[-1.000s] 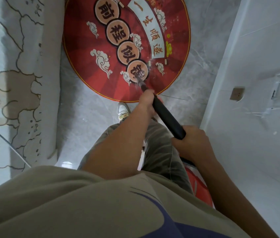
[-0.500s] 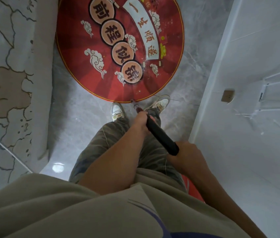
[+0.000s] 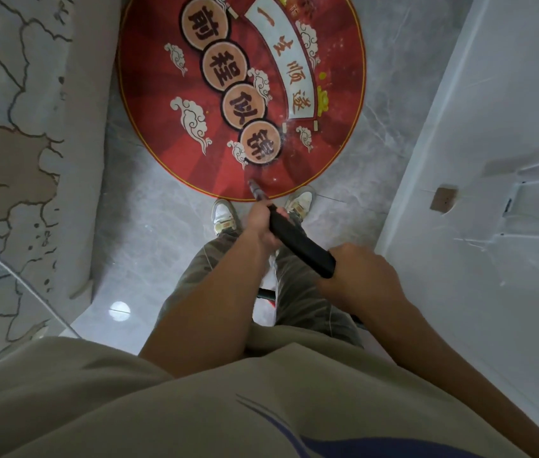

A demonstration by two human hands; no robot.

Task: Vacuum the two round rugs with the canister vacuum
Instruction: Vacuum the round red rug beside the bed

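Top edge cuts off the far part of the red round rug (image 3: 162, 104). Front tip of the wand (image 3: 301, 244) is smeared by blur over the rug's near rim: nozzle shape unreadable, contact with rug not determinable. The left hand (image 3: 261, 223) covers the wand's forward section, its fingertips out of sight underneath. The right hand (image 3: 360, 276) covers the rear end. A red-and-black sliver (image 3: 268, 299) between the legs is mostly hidden by the trousers, identity unclear. The pale patterned fabric (image 3: 14, 160) runs off the left edge. The small brown square (image 3: 442, 200) on the white panel is too small to identify.
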